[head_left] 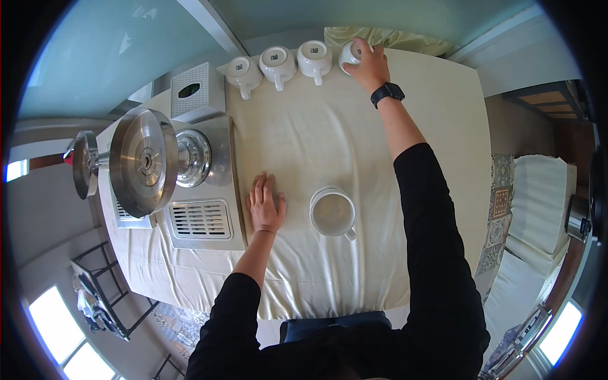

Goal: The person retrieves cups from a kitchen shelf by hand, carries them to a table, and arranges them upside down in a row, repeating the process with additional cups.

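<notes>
My right hand (368, 65), with a black watch on its wrist, reaches to the far edge of the table and has its fingers around an upside-down white mug (350, 53). That mug is the rightmost in a row; to its left stand three more upturned white mugs, the closest being a mug (315, 57), then another mug (277, 60) and a last mug (242, 73). Flat on the tablecloth (291, 152), beside the metal machine base, lies my left hand (265, 204), fingers stretched and holding nothing. An upright white mug (333, 214) sits right of it, its handle toward me.
On the left stands a steel dispenser (147, 161) with a round basin, on a metal base with a slotted drip tray (201, 220). Behind it is a white tissue box (197, 92). A cream-covered piece of furniture (537, 202) stands beyond the table's right side.
</notes>
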A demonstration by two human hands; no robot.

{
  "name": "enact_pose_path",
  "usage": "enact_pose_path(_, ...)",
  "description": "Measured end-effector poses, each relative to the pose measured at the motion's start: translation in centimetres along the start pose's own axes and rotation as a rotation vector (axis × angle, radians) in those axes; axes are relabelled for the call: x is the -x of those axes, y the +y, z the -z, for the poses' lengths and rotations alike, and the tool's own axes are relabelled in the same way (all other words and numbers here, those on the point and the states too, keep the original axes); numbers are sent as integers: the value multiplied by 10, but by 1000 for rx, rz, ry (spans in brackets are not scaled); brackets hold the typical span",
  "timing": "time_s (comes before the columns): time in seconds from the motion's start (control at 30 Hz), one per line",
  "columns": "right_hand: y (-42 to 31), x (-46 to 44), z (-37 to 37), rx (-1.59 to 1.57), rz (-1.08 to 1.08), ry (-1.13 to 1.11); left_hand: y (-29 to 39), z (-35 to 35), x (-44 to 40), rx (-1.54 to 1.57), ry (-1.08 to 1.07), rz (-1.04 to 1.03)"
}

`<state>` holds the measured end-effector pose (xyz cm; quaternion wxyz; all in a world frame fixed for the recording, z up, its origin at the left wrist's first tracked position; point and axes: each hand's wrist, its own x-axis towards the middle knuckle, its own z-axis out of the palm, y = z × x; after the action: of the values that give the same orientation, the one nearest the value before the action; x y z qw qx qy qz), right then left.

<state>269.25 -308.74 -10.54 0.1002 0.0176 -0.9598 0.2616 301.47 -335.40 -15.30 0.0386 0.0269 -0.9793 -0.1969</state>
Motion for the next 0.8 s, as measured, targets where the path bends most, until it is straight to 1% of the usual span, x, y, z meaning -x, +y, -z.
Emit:
enact_pose_path(0.17, 0, -1, -9, 49, -5, 10, 1, 0, -1, 4, -3, -3)
enact_pose_path(0.27, 9, 0, -10, -3, 4, -9, 1, 0, 0, 5, -8, -5)
enact_pose_path(0.37, 36, -11, 3, -621, -139, -165, 1, -1, 0, 4, -3, -9)
enact_pose_path(0.4, 45, -12, 4, -579, -267, -172, 0, -1, 0, 2, -4, -5)
enact_pose_path(0.5, 56, -8, -4, -666, -252, -123, 1, 0, 0, -6, -6, -6)
enact_pose_path(0.6, 52, -7, -22, -827, -191, -143, 2, 1, 0, -12, -11, -1)
enact_pose_path(0.7, 43, -2, -30, -770, -208, -40, 3, 1, 0, -18, -7, -5)
enact_pose_path(0.8, 36, 0, -29, -726, -222, -1, 2, 0, -1, -24, 1, -16)
